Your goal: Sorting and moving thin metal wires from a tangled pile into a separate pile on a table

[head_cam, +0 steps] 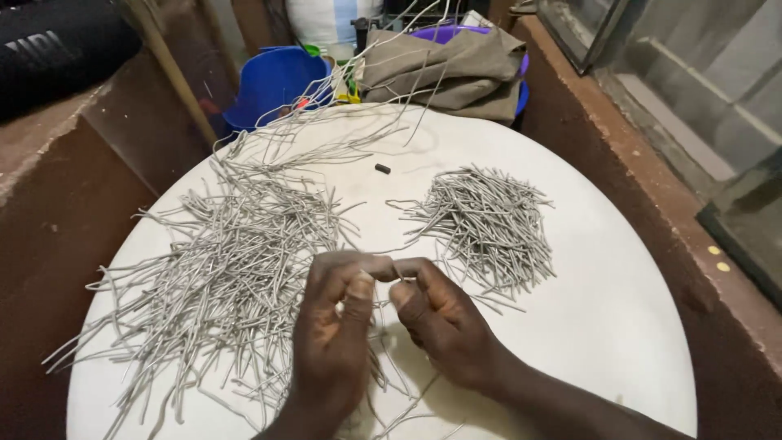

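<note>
Counter: a round white counter [619,326] filled most of the view, its top bare at the right and near edges.
Room: brown walls closed in on the left and right; a blue bucket [273,81] and a folded grey-brown cloth [456,65] sat just beyond the far rim, the cloth resting on a purple tub [444,33]. A dark rounded object [57,49] lay on the ledge at upper left.
Left pile: a wide, loose heap of long grey cord pieces [236,269] sprawled over the left half of the counter, strands crossing every way, some trailing off toward the bucket.
Right pile: a tighter heap of shorter grey pieces [489,224] lay right of centre, most strands slanting from upper left to lower right.
Small object: a short dark cylinder [383,169] lay alone between the piles, nearer the far rim.
Held piece: a thin grey cord piece [393,270], pale and matte like the rest, was between the two hands above the near middle of the counter; its long axis ran roughly left to right, ends hidden by fingers.
Left hand [338,326]: grip pinched shut on the held piece, thumb against fingertips.
Right hand [440,318]: grip likewise pinched on the same piece, fingertips nearly touching the left hand's.
</note>
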